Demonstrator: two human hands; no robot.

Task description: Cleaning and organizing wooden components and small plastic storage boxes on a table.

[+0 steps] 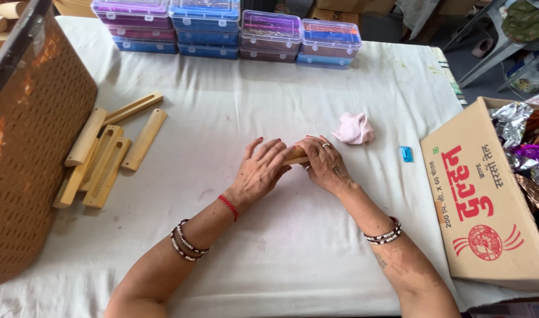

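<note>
A small wooden piece (296, 156), pale and bar-shaped, lies at the middle of the white-covered table (316, 88), nearly hidden under both hands; only a short stretch of it shows between them. The left hand (262, 169) lies over its left part with fingers spread and flat, pressing down rather than pinching, while the right hand (323, 163) curls over the right end, fingers closed about it. This looks like a step of pressing or fitting the piece against the table, and the move in hand seems to call for steady downward pressure from both palms so the bar does not slide. Just beyond the right hand sits a lump of pink dough-like material (354, 128), and a little farther right a small blue object (406, 154). To the left, well apart, lies a heap of similar wooden moulds (107, 153) beside a brown woven basket (28, 147). Stacked coloured plastic boxes (234, 29) line the far edge, and an open cardboard carton (487, 194) of shiny wrappers (525, 141) stands at the right.
</note>
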